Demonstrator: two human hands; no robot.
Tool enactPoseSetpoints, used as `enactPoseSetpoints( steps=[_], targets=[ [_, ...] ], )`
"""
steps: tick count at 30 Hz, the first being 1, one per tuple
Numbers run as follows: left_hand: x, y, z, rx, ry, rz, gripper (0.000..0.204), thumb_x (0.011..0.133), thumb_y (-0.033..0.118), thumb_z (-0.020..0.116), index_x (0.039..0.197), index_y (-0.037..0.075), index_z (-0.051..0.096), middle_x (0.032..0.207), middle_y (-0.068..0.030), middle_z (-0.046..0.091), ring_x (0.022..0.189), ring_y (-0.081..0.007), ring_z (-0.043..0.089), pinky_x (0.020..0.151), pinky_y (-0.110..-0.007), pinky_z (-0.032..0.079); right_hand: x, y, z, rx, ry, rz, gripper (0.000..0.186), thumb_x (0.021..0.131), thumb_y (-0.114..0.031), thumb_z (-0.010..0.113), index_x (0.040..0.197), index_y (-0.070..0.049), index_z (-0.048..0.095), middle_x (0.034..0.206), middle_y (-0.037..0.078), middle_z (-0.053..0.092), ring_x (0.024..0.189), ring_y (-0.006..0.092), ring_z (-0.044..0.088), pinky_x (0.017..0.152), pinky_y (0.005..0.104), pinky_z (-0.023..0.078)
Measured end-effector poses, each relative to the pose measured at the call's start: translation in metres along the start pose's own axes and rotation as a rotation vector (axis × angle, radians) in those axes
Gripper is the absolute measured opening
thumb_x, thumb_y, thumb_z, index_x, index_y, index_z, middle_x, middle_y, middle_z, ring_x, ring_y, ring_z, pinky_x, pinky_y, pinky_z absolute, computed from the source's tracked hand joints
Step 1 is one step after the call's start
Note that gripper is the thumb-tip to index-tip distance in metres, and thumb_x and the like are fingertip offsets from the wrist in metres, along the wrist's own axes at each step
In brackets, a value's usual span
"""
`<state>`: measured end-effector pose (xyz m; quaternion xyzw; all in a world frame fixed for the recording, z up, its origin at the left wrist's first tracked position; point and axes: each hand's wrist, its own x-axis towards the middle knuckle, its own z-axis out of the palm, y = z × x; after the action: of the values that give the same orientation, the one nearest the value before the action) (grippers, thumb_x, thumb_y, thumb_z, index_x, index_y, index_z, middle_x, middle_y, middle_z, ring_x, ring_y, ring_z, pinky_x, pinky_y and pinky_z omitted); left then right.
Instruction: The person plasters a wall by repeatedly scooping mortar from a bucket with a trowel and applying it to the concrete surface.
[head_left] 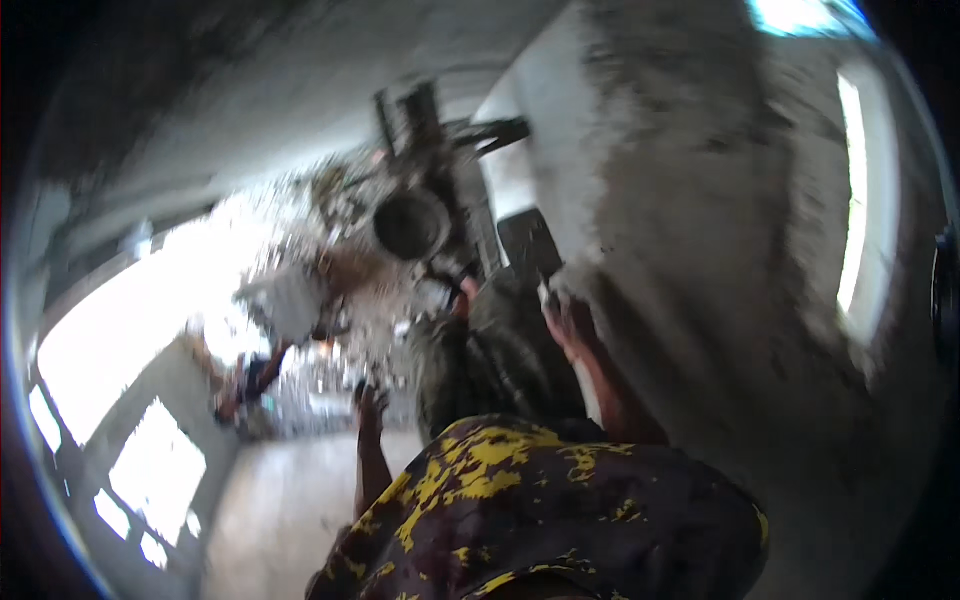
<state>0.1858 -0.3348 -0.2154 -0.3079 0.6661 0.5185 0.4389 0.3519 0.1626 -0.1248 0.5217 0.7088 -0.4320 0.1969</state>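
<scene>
My right hand [570, 322] is closed round the light handle of a trowel with a dark, squarish blade [530, 243]. The blade is raised close to the plastered wall [690, 210] on my right. Lower and to the left, my left hand [371, 402] hangs beside my leg with its fingers curled. A small dark shape shows at those fingers, too blurred to name. Ahead of my legs sits a round, dark pan [411, 225], its contents hard to make out.
Dark planks or a frame [425, 120] stand beyond the pan. Rubble [345, 215] litters the floor there. At left another person [245, 388] reaches out an arm near a pale block-like shape [290, 303]. Bright openings [160, 465] pierce the left wall, and a narrow window [852, 190] the right.
</scene>
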Motion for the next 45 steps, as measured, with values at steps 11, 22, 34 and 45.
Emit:
enactPoseSetpoints(
  steps=[11,22,34,45],
  targets=[
    [0.325,0.005,0.207,0.233,-0.081,0.100,0.071,0.079,0.033,0.064,0.137,0.009,0.030,0.116,-0.0206,0.054,0.092,-0.0243,0.057,0.075,-0.031,0.046,0.313,-0.039,0.209,-1.047,-0.472,-0.276,0.033,0.077,-0.020,0.046,0.097,0.001,0.063,0.103,0.024,0.059,0.100,0.0349,0.057,0.085,0.0401,0.046],
    [0.376,0.030,0.229,0.512,0.187,0.529,0.044,0.092,0.040,0.035,0.098,0.001,0.055,0.089,-0.0250,0.058,0.088,-0.0410,0.055,0.075,-0.043,0.043,0.315,-0.002,0.314,-0.411,-0.280,-0.677,0.037,0.073,-0.025,0.059,0.092,0.006,0.053,0.081,0.022,0.059,0.076,0.0356,0.059,0.070,0.0415,0.047],
    [0.376,0.016,0.246,0.298,0.052,0.340,0.046,0.091,0.042,0.037,0.115,0.004,0.048,0.106,-0.0198,0.056,0.096,-0.0367,0.054,0.085,-0.043,0.041,0.322,0.061,0.246,-0.160,-0.192,-0.636,0.029,0.078,-0.024,0.055,0.095,-0.001,0.051,0.073,0.020,0.058,0.068,0.0380,0.059,0.059,0.0423,0.045],
    [0.431,-0.030,0.164,0.008,-0.313,0.067,0.081,0.076,0.063,0.050,0.139,0.020,0.023,0.136,-0.0074,0.034,0.112,-0.0272,0.045,0.085,-0.044,0.039,0.243,-0.028,0.208,-0.187,-0.136,-0.457,0.040,0.072,-0.023,0.065,0.104,-0.002,0.054,0.080,0.019,0.061,0.074,0.0355,0.060,0.063,0.0420,0.049]
  ],
)
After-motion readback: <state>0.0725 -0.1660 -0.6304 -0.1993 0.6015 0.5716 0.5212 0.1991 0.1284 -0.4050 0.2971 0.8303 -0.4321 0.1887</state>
